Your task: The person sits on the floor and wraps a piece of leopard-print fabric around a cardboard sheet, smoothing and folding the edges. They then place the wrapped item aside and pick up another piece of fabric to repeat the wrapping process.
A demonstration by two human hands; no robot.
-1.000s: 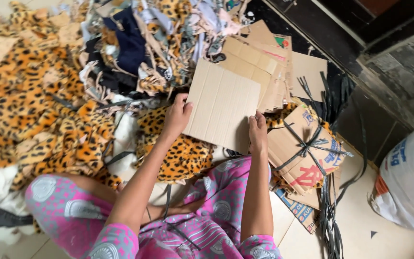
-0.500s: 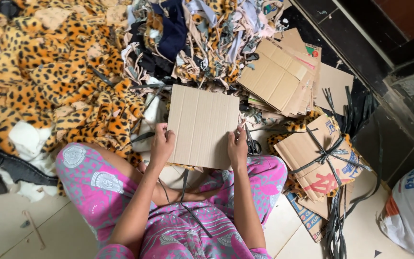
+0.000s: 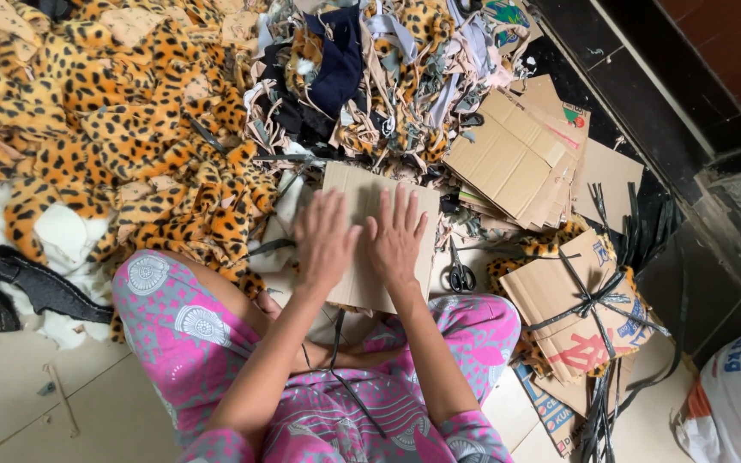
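On the floor before the seated person, seen from the head camera, a flat cardboard sheet (image 3: 376,236) lies across the lap edge and the scrap pile. Left hand (image 3: 326,240) and right hand (image 3: 396,236) both rest on it, open wide and flat, fingers spread, gripping nothing. To press well, I think the palms should stay even and the sheet should not slide toward the scissors (image 3: 459,274) just beside it. Leopard fabric (image 3: 130,137) lies at the left.

Left hand (image 3: 326,237) and right hand (image 3: 396,236) press flat on a cardboard sheet (image 3: 370,193); scissors (image 3: 460,274) lie just beside it, leopard fabric (image 3: 113,129) nearby.
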